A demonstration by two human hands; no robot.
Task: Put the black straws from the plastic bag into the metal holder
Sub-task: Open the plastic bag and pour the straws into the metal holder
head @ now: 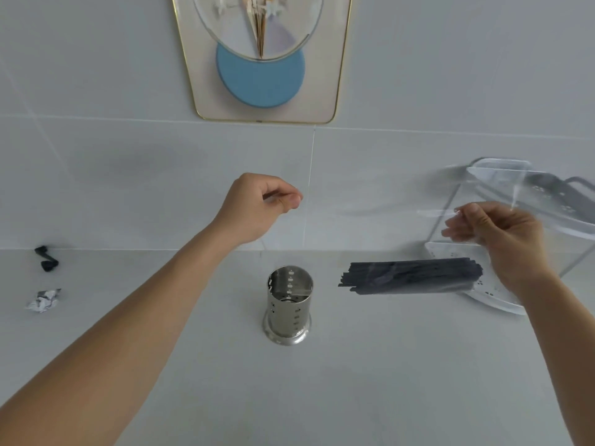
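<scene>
Countertop (354, 381): plastic bag (370, 220) barely visible

- The left hand (257, 206) is raised at centre, its forearm bare and stretched forward from the lower left.
- Its thumb and fingertips (294, 198) are pinched together, knuckles up.
- The right hand (495, 235) is raised at the right, wrist bent, fingers curled and pointing left, pinching.

One head cam, wide-angle, looks fwd and down over a white counter (354, 381) toward a tiled wall (96, 156); both forearms reach in from bottom corners. Close range, no 2nd view.
</scene>
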